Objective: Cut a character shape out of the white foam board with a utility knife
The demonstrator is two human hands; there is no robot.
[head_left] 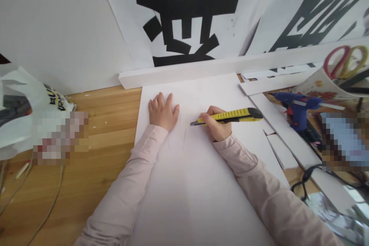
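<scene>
My left hand [163, 113] lies flat with its fingers spread on a large white sheet [198, 184]. Thin pencil-like lines show on the sheet, just right of and below that hand. In my right hand [216, 123] is a yellow and black utility knife [235, 115], gripped near its front end. Its metal tip points left, toward the thin lines, and sits over the sheet; whether it touches the surface cannot be made out.
Behind the sheet runs a white strip [178, 75] below papers with black characters [190, 7]. At right are white offcuts [284, 150], a blue glue gun [300, 109], a cup with scissors [323, 80] and black glasses [300, 190]. A plastic bag [20, 123] stands left on the wooden table [95, 184].
</scene>
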